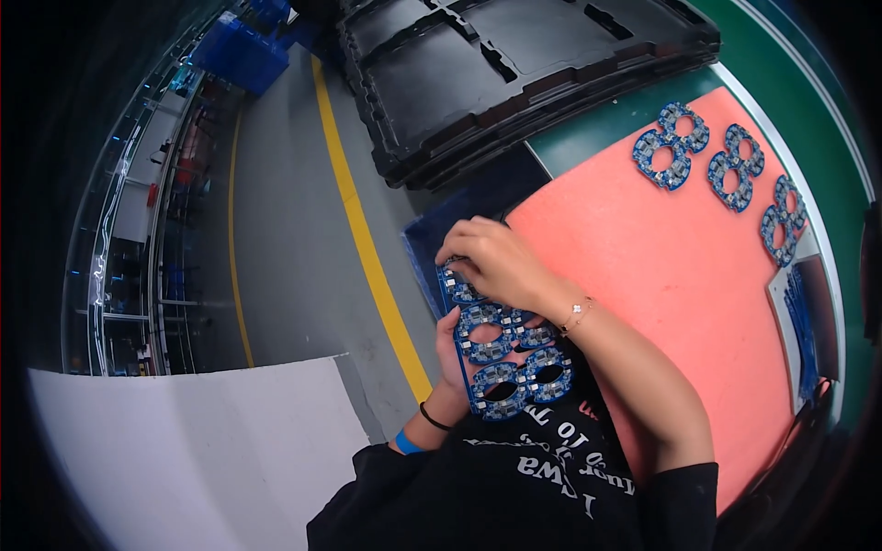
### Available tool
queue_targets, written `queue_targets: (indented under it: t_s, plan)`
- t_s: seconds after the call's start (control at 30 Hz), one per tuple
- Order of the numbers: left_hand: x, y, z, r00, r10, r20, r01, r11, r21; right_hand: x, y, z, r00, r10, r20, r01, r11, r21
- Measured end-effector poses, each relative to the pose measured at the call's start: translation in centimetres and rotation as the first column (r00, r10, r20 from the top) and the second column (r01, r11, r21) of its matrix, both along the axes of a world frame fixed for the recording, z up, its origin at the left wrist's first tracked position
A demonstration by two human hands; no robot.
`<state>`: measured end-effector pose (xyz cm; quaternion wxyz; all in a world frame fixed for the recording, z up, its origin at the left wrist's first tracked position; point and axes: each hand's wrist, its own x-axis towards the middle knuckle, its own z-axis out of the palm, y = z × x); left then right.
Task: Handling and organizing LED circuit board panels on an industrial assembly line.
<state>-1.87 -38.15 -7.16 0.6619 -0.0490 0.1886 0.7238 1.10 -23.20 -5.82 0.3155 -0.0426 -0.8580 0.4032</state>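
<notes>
A blue panel of joined ring-shaped circuit boards is held in front of my black shirt. My left hand supports it from the left edge and underneath, its thumb along the side. Over the panel's far end, my right hand is bent with its fingers closed on a board there; the fingertips are partly hidden. On the pink mat to the right lie three separate figure-eight circuit boards: one farthest away, another beside it, and a third near the mat's right edge.
Stacked black plastic trays stand at the far side. A dark blue bin sits beyond my hands. At the right edge, a pale box holds blue strips. A white surface is at lower left, beside a floor with yellow lines.
</notes>
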Motion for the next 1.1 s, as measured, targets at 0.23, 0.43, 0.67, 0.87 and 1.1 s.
queue_targets:
  t_s: [0.23,0.43,0.67,0.87,1.1]
  plan:
    - [0.4,0.5,0.7,0.998,-0.051,-0.021,0.049,0.994,-0.103,0.5,-0.3,-0.5,0.984,0.134,0.122,-0.12,0.986,-0.115]
    - [0.3,0.1,0.0,0.996,-0.084,-0.037,0.074,0.974,-0.213,0.3,-0.2,0.1,0.963,0.081,0.256,-0.052,0.992,-0.118]
    - [-0.5,0.2,0.1,0.998,-0.062,-0.024,0.059,0.993,-0.106,0.2,-0.6,-0.3,1.0,-0.007,0.008,0.008,0.989,-0.146]
    - [-0.4,0.5,0.4,0.989,-0.104,-0.101,0.083,0.977,-0.198,0.2,-0.6,-0.5,0.973,0.131,0.191,-0.103,0.983,-0.151]
    - [-1.3,0.2,0.0,0.997,-0.009,-0.073,-0.001,0.99,-0.14,-0.5,0.7,-0.5,0.995,-0.1,0.014,0.099,0.946,-0.309]
